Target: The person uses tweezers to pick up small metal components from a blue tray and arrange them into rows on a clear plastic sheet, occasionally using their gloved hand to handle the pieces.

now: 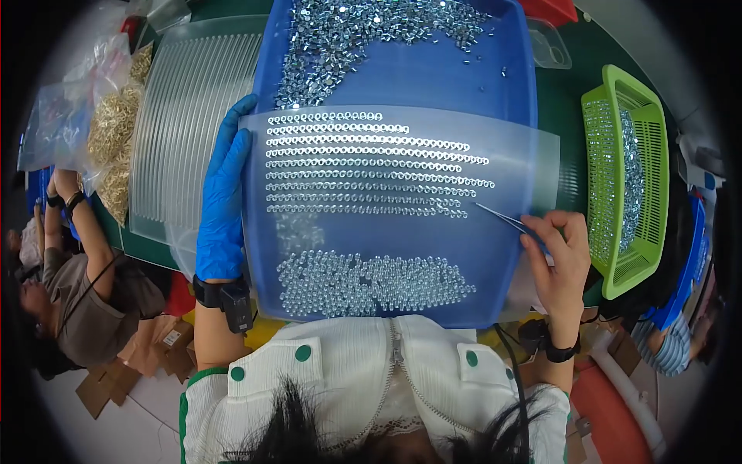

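Observation:
My left hand, in a blue glove, grips the left edge of a clear grooved plastic sheet that lies across a big blue tray. Small silver metal parts sit in neat rows in the sheet's grooves, and a loose heap of silver parts lies lower on it. My bare right hand pinches thin metal tweezers whose tip points at the right end of the lowest rows. More silver parts are piled at the tray's far end.
A stack of clear grooved sheets lies left of the tray, with bags of gold-coloured parts beyond. A green basket of silver parts stands at right. Another person sits at far left; a further person's striped sleeve shows at lower right.

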### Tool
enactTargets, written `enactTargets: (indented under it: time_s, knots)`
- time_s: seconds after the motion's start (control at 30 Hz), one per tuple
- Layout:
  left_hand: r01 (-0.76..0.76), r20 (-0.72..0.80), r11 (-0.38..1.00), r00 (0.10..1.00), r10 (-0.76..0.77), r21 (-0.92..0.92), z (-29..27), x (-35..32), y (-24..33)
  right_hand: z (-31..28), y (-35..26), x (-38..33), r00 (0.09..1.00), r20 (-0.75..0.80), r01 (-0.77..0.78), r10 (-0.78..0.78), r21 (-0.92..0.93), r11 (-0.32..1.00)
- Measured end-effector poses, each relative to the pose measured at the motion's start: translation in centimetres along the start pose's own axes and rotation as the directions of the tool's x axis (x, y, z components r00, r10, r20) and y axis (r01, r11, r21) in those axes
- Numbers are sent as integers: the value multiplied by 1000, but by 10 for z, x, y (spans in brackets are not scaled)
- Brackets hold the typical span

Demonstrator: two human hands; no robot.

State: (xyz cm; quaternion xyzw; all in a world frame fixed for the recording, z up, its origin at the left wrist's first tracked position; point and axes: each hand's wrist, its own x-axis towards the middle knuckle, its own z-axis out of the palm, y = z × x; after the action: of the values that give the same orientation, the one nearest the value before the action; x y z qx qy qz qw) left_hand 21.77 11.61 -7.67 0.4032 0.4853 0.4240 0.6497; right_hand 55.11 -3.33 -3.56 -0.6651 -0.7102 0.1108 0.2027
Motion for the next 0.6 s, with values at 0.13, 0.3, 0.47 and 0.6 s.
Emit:
enactTargets:
  time_s: [0.13, 0.3, 0.47, 0.6]
  knots:
    - [16, -24, 1000, 1000, -16, -3, 1, -1, 1, 1, 1, 7, 998, -13, 69, -69, -37, 997]
    - [45, -3, 999, 999, -45, 14, -3, 5, 0, -3, -3, 10, 999, 23, 48, -48, 1, 999]
    - [24, 13, 968, 1000, -21, -250, -35, 7, 29, -20, -13, 4, 979, 102, -203, 176, 460, 864]
    - [134, 229, 723, 973, 34, -677, -32, -10, 71, -19, -22, 3, 967, 43, -197, 250, 749, 633]
